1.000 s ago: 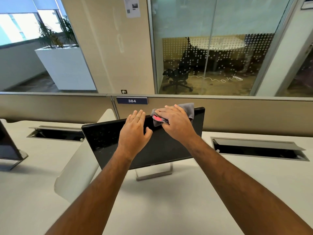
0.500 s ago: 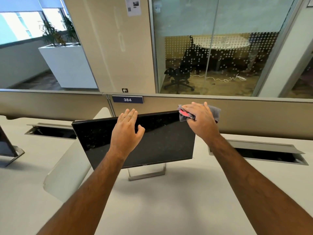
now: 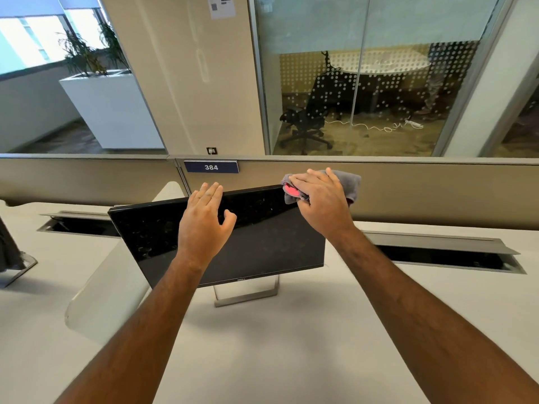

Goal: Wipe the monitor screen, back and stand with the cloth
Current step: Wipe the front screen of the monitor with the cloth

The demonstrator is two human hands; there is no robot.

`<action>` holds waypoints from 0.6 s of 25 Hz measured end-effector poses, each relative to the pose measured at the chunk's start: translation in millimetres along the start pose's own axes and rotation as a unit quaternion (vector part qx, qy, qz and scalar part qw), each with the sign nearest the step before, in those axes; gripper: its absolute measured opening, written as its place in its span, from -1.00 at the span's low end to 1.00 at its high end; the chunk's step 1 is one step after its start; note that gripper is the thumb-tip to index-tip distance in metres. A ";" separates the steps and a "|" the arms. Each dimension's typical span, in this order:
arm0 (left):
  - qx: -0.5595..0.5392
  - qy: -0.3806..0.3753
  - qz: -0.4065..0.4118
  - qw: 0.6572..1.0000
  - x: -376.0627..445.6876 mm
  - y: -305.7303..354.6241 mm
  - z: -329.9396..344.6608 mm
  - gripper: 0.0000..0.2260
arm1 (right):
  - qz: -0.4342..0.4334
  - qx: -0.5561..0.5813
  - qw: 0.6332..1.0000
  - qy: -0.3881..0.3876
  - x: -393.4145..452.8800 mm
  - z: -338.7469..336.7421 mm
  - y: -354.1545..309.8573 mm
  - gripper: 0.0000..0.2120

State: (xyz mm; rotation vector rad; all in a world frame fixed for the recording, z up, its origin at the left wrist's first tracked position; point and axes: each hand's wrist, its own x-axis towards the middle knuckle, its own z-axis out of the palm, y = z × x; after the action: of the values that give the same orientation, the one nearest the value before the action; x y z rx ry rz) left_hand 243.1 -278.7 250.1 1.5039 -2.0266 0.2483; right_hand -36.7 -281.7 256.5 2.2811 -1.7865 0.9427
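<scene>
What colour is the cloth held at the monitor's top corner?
Grey, with a pink-red patch, the cloth; seen in the head view.

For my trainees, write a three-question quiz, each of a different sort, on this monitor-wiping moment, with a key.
1. True or false: the left hand holds the cloth.
2. Multiple choice: where on the monitor is the cloth?
A. the stand
B. the top right corner
C. the bottom left corner
3. Fill in: the number plate on the partition behind the desk reads ___.

Key
1. False: the right hand holds the cloth; the left hand lies with straight fingers at the monitor's top edge.
2. B
3. 384
</scene>
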 end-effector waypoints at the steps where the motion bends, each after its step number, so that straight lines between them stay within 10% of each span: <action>1: 0.003 0.001 0.005 1.000 -0.8 0.3 -0.2 -0.52 | -0.008 0.004 1.000 -0.002 -0.4 -3.5 6.3 -0.56; 15: 0.009 -0.003 0.002 1.000 0.6 -2.4 5.8 -0.48 | -0.036 -0.033 0.999 -0.003 17.6 34.6 -87.5 -0.59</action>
State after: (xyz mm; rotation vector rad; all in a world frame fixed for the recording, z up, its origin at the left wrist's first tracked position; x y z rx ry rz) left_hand 243.2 -282.8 245.4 1.5131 -2.0379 0.2642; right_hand 58.7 -284.5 263.2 2.2933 -1.6992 0.8514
